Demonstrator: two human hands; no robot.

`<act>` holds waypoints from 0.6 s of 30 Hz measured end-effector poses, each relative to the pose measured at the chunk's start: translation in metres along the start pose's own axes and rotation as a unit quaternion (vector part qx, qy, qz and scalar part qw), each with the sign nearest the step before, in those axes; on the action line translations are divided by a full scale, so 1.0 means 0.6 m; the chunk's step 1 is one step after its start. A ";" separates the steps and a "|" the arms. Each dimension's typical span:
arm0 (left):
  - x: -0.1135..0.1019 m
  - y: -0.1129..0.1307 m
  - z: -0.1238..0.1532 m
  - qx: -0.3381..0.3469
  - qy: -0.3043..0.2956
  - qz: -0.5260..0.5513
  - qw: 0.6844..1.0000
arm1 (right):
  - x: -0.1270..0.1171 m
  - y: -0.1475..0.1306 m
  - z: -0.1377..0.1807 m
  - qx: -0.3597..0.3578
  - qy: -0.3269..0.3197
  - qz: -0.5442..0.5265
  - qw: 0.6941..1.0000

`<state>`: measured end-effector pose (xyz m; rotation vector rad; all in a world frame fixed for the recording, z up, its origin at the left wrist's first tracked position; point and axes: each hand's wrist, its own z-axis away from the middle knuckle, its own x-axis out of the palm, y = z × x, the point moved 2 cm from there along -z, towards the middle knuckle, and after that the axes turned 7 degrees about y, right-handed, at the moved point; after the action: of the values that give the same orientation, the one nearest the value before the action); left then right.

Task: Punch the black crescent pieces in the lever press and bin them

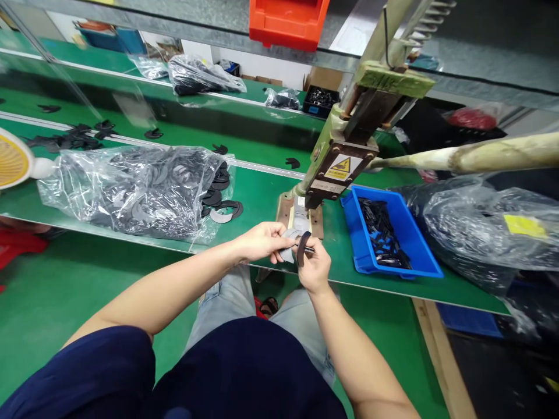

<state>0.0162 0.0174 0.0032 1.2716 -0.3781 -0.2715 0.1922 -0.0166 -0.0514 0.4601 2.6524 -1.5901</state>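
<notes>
With our left hand [265, 241] we pinch a grey curved piece [287, 254], and with our right hand [316, 267] a dark curved piece [302, 250] (whether the two touch, we cannot tell), both at the near side of the press [343, 166], left of the blue bin [363, 265]

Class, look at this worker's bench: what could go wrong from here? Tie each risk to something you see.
1. The left hand and right hand are close in front of the press, which bears a warning label; fingers straying under it could be pinched.
2. The clear bag lies along the table's front edge, with loose curved pieces at its mouth; a bump might send some to the floor.
</notes>
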 end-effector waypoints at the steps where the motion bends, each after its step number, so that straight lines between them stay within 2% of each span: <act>1: -0.001 0.001 -0.001 -0.004 -0.001 -0.006 1.000 | -0.002 0.001 0.001 -0.004 -0.006 0.009 1.000; 7: -0.016 0.001 -0.004 0.013 0.020 -0.053 0.998 | -0.033 -0.008 -0.007 -0.062 -0.051 0.073 0.994; 13: -0.009 -0.014 0.004 0.028 0.022 -0.092 0.995 | -0.050 -0.022 -0.008 -0.134 -0.090 0.093 0.982; 16: -0.007 -0.003 0.015 0.103 0.079 -0.155 0.979 | -0.053 -0.021 -0.004 -0.150 -0.091 0.102 0.979; 18: -0.004 0.012 0.026 0.191 0.125 -0.225 0.947 | -0.056 -0.021 -0.002 -0.155 -0.085 0.110 0.978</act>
<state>0.0074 0.0069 0.0137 1.7499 0.0930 -0.4315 0.2212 -0.0291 -0.0344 0.5501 2.5500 -1.0807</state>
